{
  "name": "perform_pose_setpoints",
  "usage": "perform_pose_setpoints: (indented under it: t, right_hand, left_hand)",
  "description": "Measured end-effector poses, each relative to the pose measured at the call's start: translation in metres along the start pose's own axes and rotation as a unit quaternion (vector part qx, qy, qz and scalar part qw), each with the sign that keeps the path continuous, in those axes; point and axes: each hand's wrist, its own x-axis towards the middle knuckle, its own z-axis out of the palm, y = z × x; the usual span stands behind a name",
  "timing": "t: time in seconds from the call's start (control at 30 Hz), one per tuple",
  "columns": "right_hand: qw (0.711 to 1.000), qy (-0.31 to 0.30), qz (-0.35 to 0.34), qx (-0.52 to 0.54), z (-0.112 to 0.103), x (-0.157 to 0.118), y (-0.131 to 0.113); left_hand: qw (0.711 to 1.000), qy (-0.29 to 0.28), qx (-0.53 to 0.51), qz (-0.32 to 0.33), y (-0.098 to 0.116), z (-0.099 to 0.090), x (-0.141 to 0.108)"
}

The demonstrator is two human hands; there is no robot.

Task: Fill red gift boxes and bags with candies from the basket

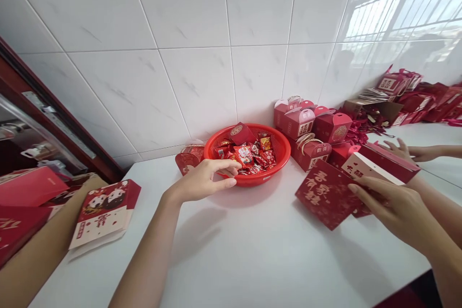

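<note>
My left hand (207,180) hovers over the white table, at the near left rim of a red plastic basket (249,182). Its fingers are apart and hold nothing. Wrapped candies (258,156) and a dark red packet (241,133) lie in the basket. On the right, my right hand (393,207) grips a flat red card box (327,195) with gold characters by its right side, thumb on top. The box is tilted above the table, beside a cream and red box (368,168).
Red gift boxes (301,122) are stacked against the tiled wall, with more piled at the far right (418,101). Other people's arms reach in at the right (429,153) and left (46,245). A printed box (104,211) lies at the left.
</note>
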Motion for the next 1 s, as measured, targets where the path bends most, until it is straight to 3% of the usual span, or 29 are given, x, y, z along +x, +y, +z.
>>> perform_pose_setpoints:
  t: [0.17,0.3,0.53,0.67,0.8,0.87,1.0]
  right_hand:
    - [0.991,0.029,0.086,-0.095,-0.001,-0.014,0.018]
    - [0.987,0.072,0.098,-0.109,0.004,-0.015,0.016]
    - [0.98,0.08,0.12,-0.139,0.009,-0.018,0.013]
    - [0.969,0.181,0.118,-0.124,0.01,-0.018,-0.007]
    - [0.96,0.278,0.028,-0.022,0.021,-0.009,-0.037]
    - [0.966,0.252,-0.027,0.048,0.034,-0.003,-0.052]
    - [0.979,0.079,-0.112,0.153,0.066,0.01,-0.075]
  left_hand:
    - [1.0,-0.012,0.001,0.006,0.002,0.003,0.002]
    - [1.0,-0.011,0.009,-0.002,0.004,0.003,0.001]
    - [1.0,-0.027,-0.002,-0.006,0.001,0.005,0.001]
    - [1.0,-0.024,0.001,0.002,-0.002,0.007,0.003]
    - [1.0,-0.005,0.002,0.002,-0.004,0.007,0.005]
    - [1.0,0.02,0.002,0.004,-0.005,0.004,0.005]
    - [0.994,0.108,-0.029,0.013,-0.012,-0.006,0.001]
